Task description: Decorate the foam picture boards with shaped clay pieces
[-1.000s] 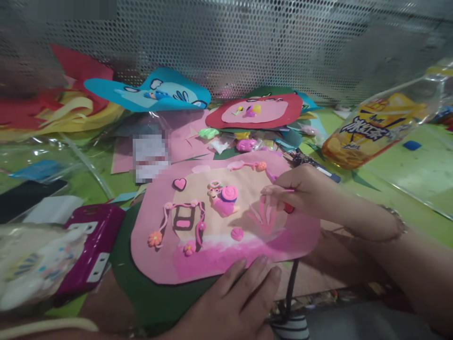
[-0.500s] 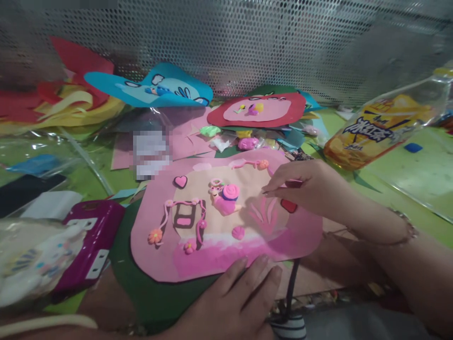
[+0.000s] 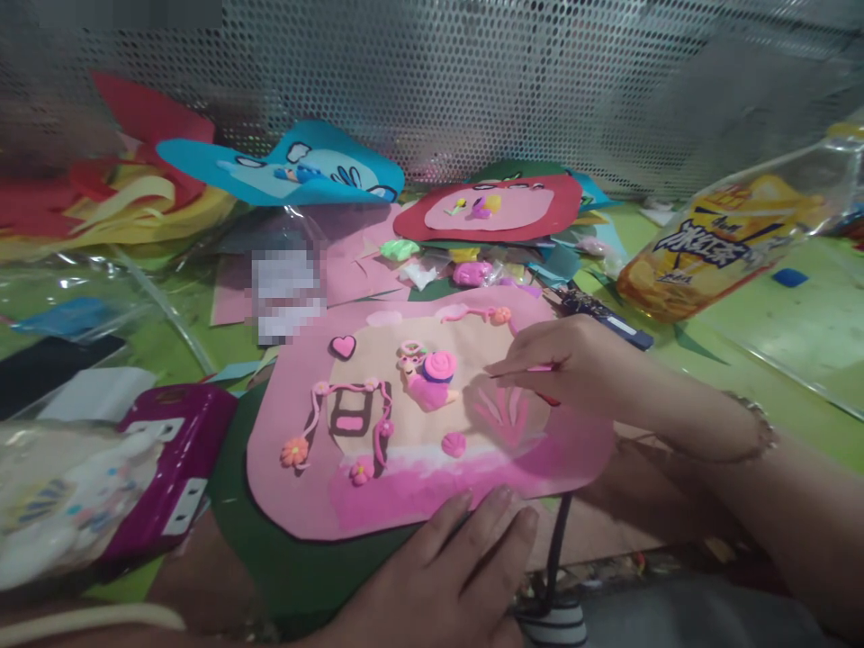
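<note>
A rounded pink paper sheet (image 3: 280,490) with a tan middle lies on the green bench (image 3: 776,351), in front of the person, partly over a dark green paper sheet (image 3: 290,576). The left hand (image 3: 449,576) rests across its near edge, palm down, fingers slightly spread. The right hand (image 3: 563,364) is over the right part of the pink sheet, above a fan of pink leaf-shaped strokes (image 3: 505,418); its thumb and forefinger are brought close together, though the view is too murky to tell whether they meet or pinch something small.

Left of that hand is a pink modelling-clay snail with a spiral shell (image 3: 430,382); below the snail is a bright pink shell-shaped clay piece (image 3: 454,445). A pink heart with a dark outline (image 3: 343,346) and an orange clay flower (image 3: 294,451) are toward the sheet's left side. A clear plastic bottle with a yellow label (image 3: 719,238) lies tilted beyond the right hand. A glossy purple plastic case (image 3: 172,450) is left of the pink sheet.
</note>
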`<control>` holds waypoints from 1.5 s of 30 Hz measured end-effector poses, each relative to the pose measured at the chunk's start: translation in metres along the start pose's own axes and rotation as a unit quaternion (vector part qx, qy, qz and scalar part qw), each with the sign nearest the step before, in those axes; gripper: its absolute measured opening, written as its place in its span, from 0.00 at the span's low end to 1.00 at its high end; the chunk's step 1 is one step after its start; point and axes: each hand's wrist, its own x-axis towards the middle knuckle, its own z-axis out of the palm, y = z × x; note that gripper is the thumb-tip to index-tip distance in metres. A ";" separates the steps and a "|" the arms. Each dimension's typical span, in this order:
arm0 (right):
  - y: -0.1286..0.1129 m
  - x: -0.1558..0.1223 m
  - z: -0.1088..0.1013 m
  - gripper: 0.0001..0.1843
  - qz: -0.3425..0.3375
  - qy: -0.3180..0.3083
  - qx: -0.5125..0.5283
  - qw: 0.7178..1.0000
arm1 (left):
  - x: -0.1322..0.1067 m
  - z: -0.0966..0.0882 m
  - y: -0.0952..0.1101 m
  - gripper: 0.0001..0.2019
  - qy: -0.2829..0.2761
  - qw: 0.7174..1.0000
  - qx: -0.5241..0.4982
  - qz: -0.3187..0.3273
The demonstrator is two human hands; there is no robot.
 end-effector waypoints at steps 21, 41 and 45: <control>0.001 -0.001 -0.001 0.10 -0.077 -0.080 -0.024 0.994 | 0.000 -0.003 -0.002 0.14 -0.011 0.999 -0.024 0.035; -0.001 -0.002 -0.002 0.09 -0.104 -0.116 0.004 0.988 | 0.001 0.000 -0.003 0.14 0.003 0.999 -0.016 0.046; -0.003 -0.003 -0.005 0.12 -0.102 -0.134 0.005 0.986 | 0.002 0.001 -0.002 0.14 0.012 0.999 -0.014 0.046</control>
